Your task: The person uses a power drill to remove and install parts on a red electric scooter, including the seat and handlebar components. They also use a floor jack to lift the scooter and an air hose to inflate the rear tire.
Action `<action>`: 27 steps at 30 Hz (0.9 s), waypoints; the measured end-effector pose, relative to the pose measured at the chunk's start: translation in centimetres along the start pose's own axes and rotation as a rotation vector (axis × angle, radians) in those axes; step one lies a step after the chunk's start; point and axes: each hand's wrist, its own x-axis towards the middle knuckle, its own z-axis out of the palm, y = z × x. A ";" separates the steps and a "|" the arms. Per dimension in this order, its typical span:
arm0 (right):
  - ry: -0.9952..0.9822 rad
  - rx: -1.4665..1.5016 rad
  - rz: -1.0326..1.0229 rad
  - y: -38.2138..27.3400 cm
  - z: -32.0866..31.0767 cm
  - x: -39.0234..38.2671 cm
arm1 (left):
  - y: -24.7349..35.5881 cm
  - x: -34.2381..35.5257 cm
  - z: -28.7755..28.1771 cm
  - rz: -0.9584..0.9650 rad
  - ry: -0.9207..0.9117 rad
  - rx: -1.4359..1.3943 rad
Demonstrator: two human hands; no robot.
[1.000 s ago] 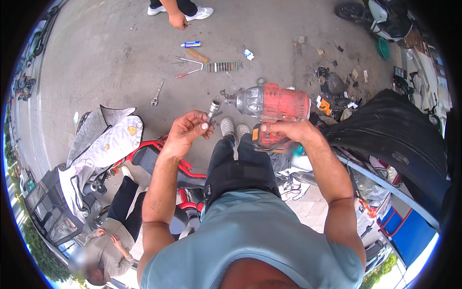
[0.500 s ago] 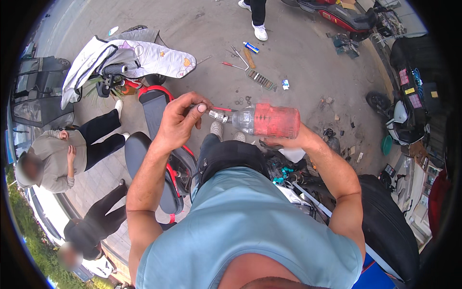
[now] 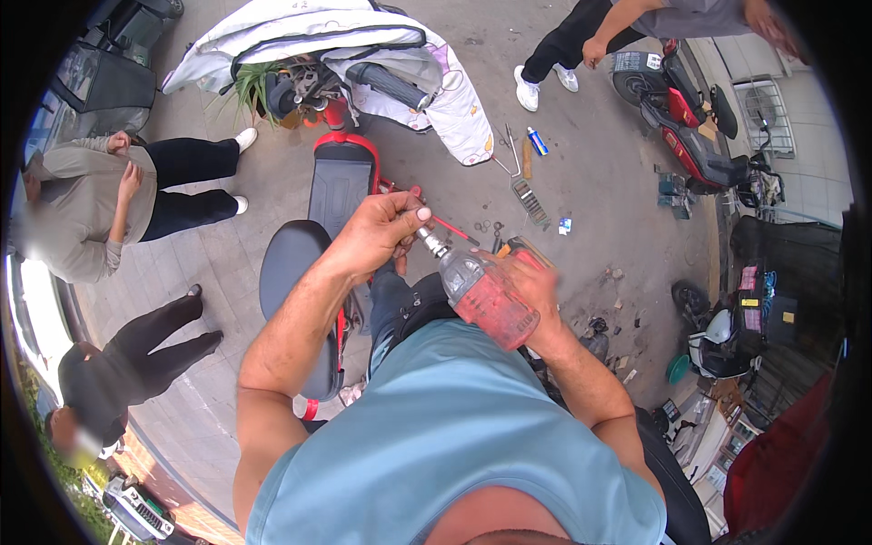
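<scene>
With the red wrench [image 3: 498, 304] as the centre of the clock, I describe the places. The wrench is in front of the person's blue shirt [image 3: 454, 427], and its grey nose points to about half past ten. A silver socket [image 3: 434, 243] is at the tip of this nose; whether it sits fully on, I cannot tell. The left hand [image 3: 381, 232], at ten o'clock, pinches the outer end of the socket between thumb and fingers, which are narrow. The right hand [image 3: 534, 289], at two o'clock, holds the wrench with the fingers bent around it; part of the grip is hidden. Between ten and eleven lies the long black seat [image 3: 345, 182] of a red scooter, near the left hand. A pale quilted cover [image 3: 461, 118] hangs near twelve. Between twelve and one, on the ground, are a tray [image 3: 530, 202] of small pieces and, farther, a blue tube [image 3: 538, 141]. One person [image 3: 127, 195] stands toward half past nine, another [image 3: 136, 368] toward nine, and a third [image 3: 627, 23] toward one, all well apart from the wrench.
</scene>
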 end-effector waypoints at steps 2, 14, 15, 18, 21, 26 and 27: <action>-0.059 -0.131 0.041 -1.3 2.2 2.7 | 0.6 0.2 -4.1 0.007 -0.031 0.055; -0.242 0.025 0.179 -3.3 10.7 19.1 | -1.2 5.1 -19.3 0.331 0.101 -0.393; -0.237 0.047 0.247 -3.9 11.1 20.9 | -1.0 5.3 -20.4 0.356 0.135 -0.430; -0.264 -0.022 0.234 -3.5 12.1 25.0 | -1.6 5.9 -22.7 0.426 0.306 -0.383; -0.307 0.197 0.549 -4.1 13.8 28.3 | -3.3 6.4 -23.6 0.382 0.380 -0.373; -0.209 0.408 0.675 -3.5 17.4 30.3 | -5.7 4.1 -20.2 0.399 0.207 -0.409; -0.193 0.437 0.698 -3.6 17.9 30.7 | -6.3 4.1 -19.9 0.402 0.208 -0.399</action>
